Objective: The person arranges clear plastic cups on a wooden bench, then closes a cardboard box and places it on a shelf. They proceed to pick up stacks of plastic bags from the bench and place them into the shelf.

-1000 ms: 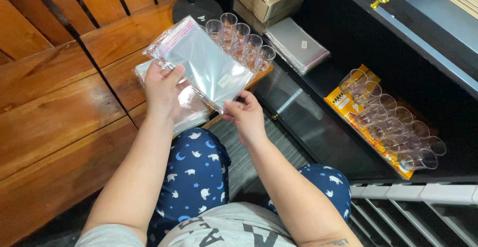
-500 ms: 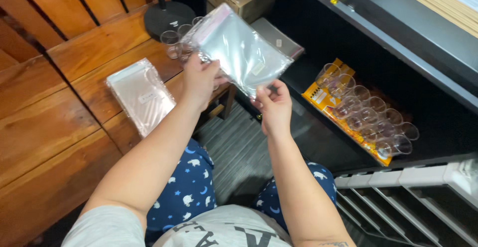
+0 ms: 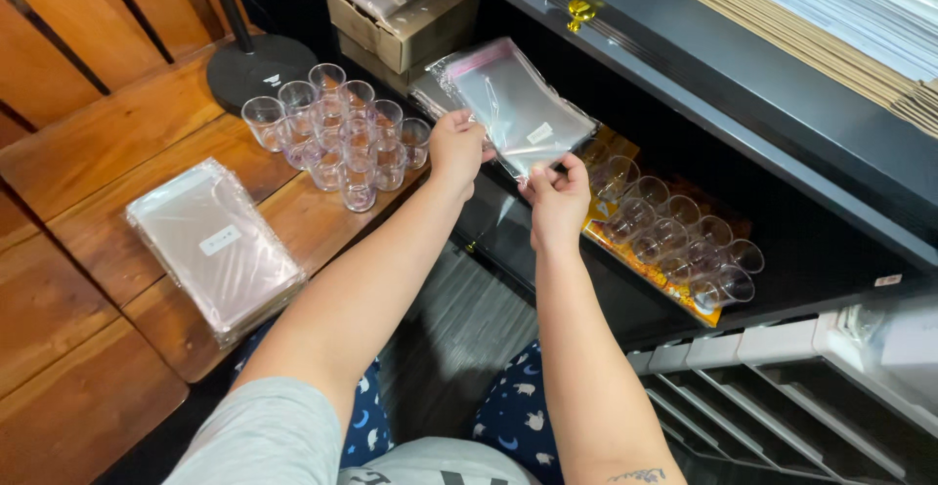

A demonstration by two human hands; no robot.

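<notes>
1. While both hands are up over the dark lower shelf (image 3: 625, 299), the clear plastic bag (image 3: 518, 104) hangs in the air between them, tilted, with its pink-edged flap at the top and a small white label on its face.
2. On the left hand (image 3: 457, 148) the fingers are together, clamped on the bag's left edge. The right hand (image 3: 557, 197) has its fingers pinched on the bottom corner. I would judge that two-point hold right for a film this limp.
3. To open the mouth well, the two layers need to slide against each other, so a light rub between thumb and forefinger should serve better than a hard squeeze.
4. Keeping the bag stretched flat between the hands would stop it folding on itself; it looks thin enough to cling.
5. Just below and to the right, a row of small clear cups (image 3: 674, 236) lies on an orange sheet (image 3: 625, 251). The bag is near them but not touching.
6. More clear cups (image 3: 337, 133) stand upright in a cluster on the wooden counter (image 3: 117, 143), beside the round black base (image 3: 256, 63) of a stand.
7. A stack of spare bags (image 3: 213, 246) lies flat on the counter, well apart from the hands.
8. One risk I see: a careless elbow could sweep the standing cups.
</notes>
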